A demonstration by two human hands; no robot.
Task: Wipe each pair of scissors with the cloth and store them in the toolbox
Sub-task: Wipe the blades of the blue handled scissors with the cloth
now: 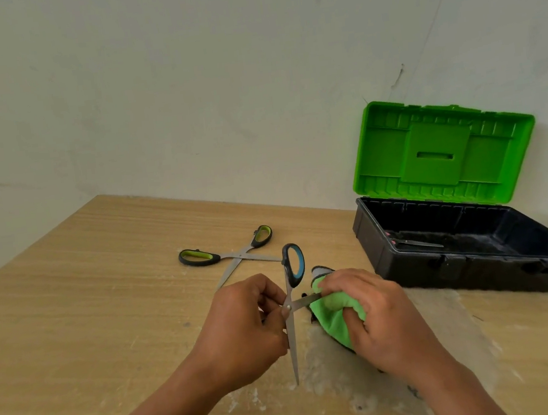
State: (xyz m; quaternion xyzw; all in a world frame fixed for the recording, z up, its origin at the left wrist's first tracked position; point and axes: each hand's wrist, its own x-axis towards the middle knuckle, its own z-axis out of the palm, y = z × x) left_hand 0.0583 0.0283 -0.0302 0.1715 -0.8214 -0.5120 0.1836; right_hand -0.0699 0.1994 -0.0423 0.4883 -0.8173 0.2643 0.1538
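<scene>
Head view, near centre above the wooden table (87, 299): my left hand (242, 328), fingers pinched on the opened blue-handled scissors (292, 325) at the pivot; my right hand (383, 318), fingers clamped round the green cloth (334, 313) on one blade; green-handled scissors (233, 253) lying open farther left; open toolbox (479, 261) far right.

Both bare forearms reach in from the near edge of the tabletop. The left hand (246, 328), fingers curled, pinches the scissors (294, 264) near their pivot. The right hand (382, 314), knuckles up, grips the cloth (334, 319) against one blade.
</scene>
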